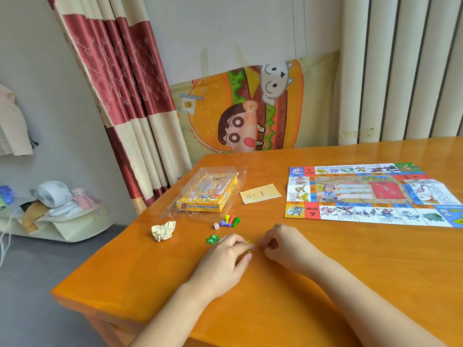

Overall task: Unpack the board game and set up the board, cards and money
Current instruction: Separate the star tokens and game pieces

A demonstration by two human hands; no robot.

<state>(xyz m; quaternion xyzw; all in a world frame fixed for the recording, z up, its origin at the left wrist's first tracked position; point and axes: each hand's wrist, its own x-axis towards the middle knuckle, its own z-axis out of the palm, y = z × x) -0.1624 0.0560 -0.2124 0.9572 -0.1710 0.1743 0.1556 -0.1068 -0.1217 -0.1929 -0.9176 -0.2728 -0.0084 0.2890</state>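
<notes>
The paper game board (370, 194) lies unfolded flat on the right of the wooden table (325, 284). The yellow game box (209, 196) sits in clear plastic wrap at the table's left. A yellowish card (260, 193) lies between box and board. Coloured pawns (230, 220) and a white die (216, 225) sit in front of the box, with green star pieces (212, 239) nearer me. My left hand (225, 261) pinches small yellow star pieces (250, 246) on the table. My right hand (285, 244) is curled beside them, pinching something small that I cannot make out.
A crumpled paper ball (164, 230) lies near the table's left edge. A curtain (130, 108) hangs behind the table, and a cartoon burger poster (240, 108) is on the wall. A low shelf with a white fan (53, 196) stands at the left on the floor.
</notes>
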